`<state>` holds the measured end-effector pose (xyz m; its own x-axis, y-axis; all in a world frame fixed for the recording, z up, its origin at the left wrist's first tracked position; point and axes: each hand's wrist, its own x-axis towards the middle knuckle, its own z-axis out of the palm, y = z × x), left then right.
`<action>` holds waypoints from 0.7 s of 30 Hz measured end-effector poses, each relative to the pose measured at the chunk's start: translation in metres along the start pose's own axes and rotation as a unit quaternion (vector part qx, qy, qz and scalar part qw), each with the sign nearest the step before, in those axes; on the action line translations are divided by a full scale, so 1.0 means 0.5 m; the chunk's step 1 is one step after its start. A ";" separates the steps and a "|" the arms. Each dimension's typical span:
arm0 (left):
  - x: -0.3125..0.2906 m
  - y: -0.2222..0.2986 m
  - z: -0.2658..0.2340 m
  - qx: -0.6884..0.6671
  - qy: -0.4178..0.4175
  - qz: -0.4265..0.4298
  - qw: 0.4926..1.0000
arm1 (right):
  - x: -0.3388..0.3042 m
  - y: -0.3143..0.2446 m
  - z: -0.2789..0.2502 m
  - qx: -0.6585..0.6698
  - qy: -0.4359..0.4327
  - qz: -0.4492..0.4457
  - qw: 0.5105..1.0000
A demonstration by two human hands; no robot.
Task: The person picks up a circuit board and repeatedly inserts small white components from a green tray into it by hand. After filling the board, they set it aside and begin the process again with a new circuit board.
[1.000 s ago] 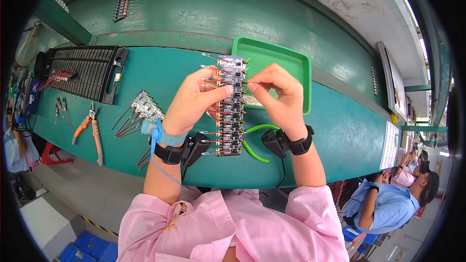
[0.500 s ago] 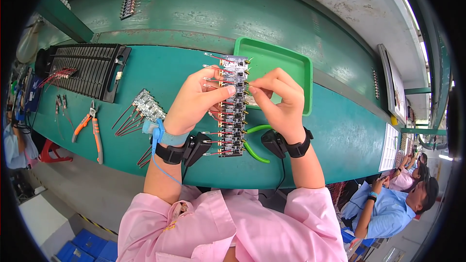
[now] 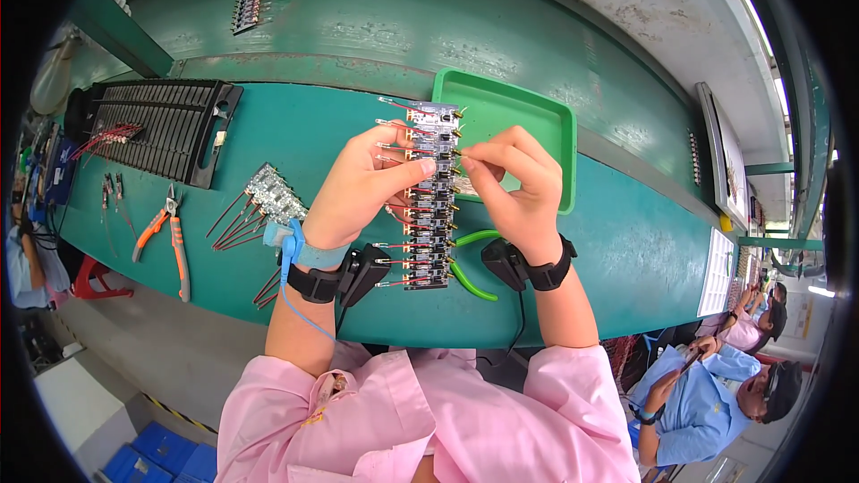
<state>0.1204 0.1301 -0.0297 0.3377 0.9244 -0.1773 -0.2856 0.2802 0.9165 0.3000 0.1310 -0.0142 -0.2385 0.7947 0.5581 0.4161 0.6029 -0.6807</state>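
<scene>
Upright in front of me stands a long strip of joined circuit boards (image 3: 431, 215), with red wires along its left side and small brass-coloured parts along its right edge. My left hand (image 3: 362, 181) is closed on the strip's left side, thumb on top and fingers partly hidden behind it. At the upper right edge, my right hand (image 3: 522, 183) pinches thumb and forefinger against one of the small parts; whatever lies between the fingertips is too small to make out. Green-handled pliers (image 3: 474, 283) lie partly under the strip, between my wrists.
A green tray (image 3: 565, 139) sits behind my right hand. Leftward lie another wired board panel (image 3: 274, 194), orange-handled cutters (image 3: 178, 246) and a black slotted rack (image 3: 165, 125). Beyond the bench, a green belt (image 3: 376, 18) carries a board strip (image 3: 252, 2). A co-worker (image 3: 698, 402) sits at right.
On the belt, the far board strip has shifted slightly right. The co-worker at right has changed posture, with hands brought together. My hands and the held strip have hardly moved.
</scene>
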 end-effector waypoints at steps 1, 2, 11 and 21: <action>-0.001 0.002 -0.001 0.001 -0.003 -0.008 1.000 | 0.000 0.000 0.000 0.001 0.000 0.000 1.000; -0.002 0.004 -0.003 0.002 -0.005 -0.016 1.000 | 0.000 0.000 0.000 0.001 0.000 0.000 1.000; -0.002 0.003 0.001 -0.008 0.002 -0.010 1.000 | -0.004 -0.002 0.001 -0.015 0.002 -0.016 1.000; 0.000 -0.002 -0.001 -0.012 -0.001 -0.002 1.000 | -0.007 -0.002 -0.001 -0.051 0.002 -0.040 0.998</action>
<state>0.1203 0.1298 -0.0308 0.3403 0.9228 -0.1806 -0.3060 0.2903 0.9067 0.3007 0.1277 -0.0154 -0.2723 0.7434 0.6109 0.4831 0.6547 -0.5814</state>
